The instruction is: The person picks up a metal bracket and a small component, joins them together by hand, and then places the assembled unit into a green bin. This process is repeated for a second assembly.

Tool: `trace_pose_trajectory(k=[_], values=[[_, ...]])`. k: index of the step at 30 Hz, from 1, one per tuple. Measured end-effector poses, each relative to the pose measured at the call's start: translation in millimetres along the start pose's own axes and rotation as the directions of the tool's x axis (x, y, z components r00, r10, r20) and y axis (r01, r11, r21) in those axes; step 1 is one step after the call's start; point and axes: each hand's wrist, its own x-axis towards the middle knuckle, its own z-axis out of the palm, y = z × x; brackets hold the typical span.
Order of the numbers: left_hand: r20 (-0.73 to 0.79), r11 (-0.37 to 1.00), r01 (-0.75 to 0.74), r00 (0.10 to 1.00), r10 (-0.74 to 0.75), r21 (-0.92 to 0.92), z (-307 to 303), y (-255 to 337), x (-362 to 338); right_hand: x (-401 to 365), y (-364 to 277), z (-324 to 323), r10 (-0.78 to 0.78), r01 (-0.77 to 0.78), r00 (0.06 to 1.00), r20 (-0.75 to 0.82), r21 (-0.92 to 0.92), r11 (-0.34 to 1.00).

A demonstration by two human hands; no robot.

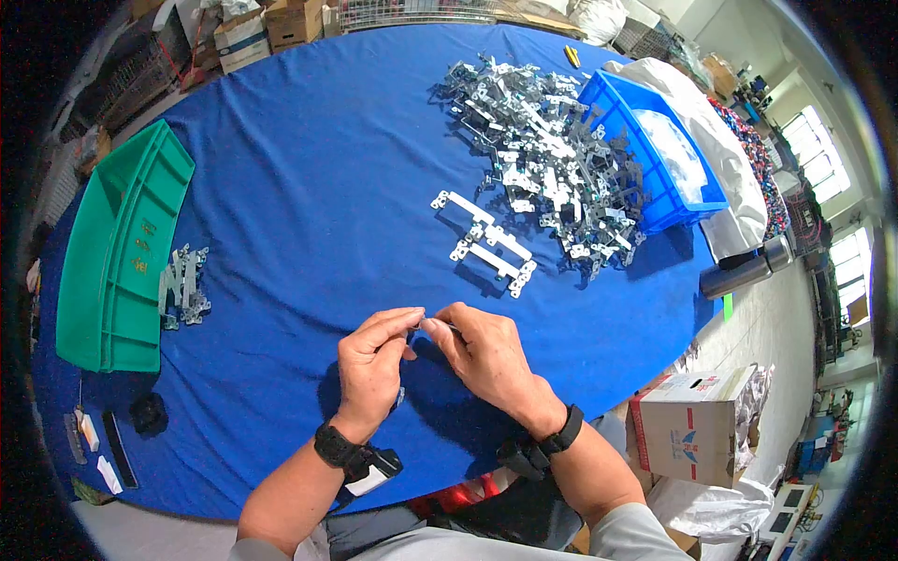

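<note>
Forearms (290, 491): nearest the camera.
Left hand (372, 363): fingertips pinched on a small metal piece (418, 327).
Metal piece: between both hands, mostly covered; long axis unclear.
Right hand (491, 353): pinching it too, contact hidden.
Loose brackets (488, 238): beyond on the tabletop (309, 206), nearer the right hand, slanting down rightward.

cloth (309, 187): blue | crate (122, 280): green | tray (685, 217): blue | brackets (552, 154): silver
</note>
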Motion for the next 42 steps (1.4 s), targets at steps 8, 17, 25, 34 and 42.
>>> trace_pose_trajectory(k=[8, 17, 25, 34, 42], values=[[0.012, 1.0, -0.026, 1.0, 0.026, 0.006, -1, -3, 0, 0, 1, 4, -0.014, 0.017, 0.997, -0.072, 0.034, 0.999], [0.012, 0.999, -0.046, 0.999, 0.046, 0.017, -1, -2, 0, 0, 3, 3, -0.014, 0.014, 0.999, -0.039, -0.022, 1.0], [-0.006, 0.999, -0.006, 1.0, 0.006, 0.04, 0, 1, 0, 1, -2, -3, 0.012, -0.012, 1.0, -0.027, 0.015, 1.0], [-0.009, 0.999, -0.026, 1.0, 0.026, 0.02, 0, -1, 0, 1, 2, 5, -0.046, 0.051, 0.994, -0.096, 0.047, 0.998], [-0.016, 1.0, -0.014, 1.0, 0.014, 0.025, 1, 1, 0, 1, 3, 3, -0.021, 0.022, 0.997, -0.068, 0.012, 1.0]])
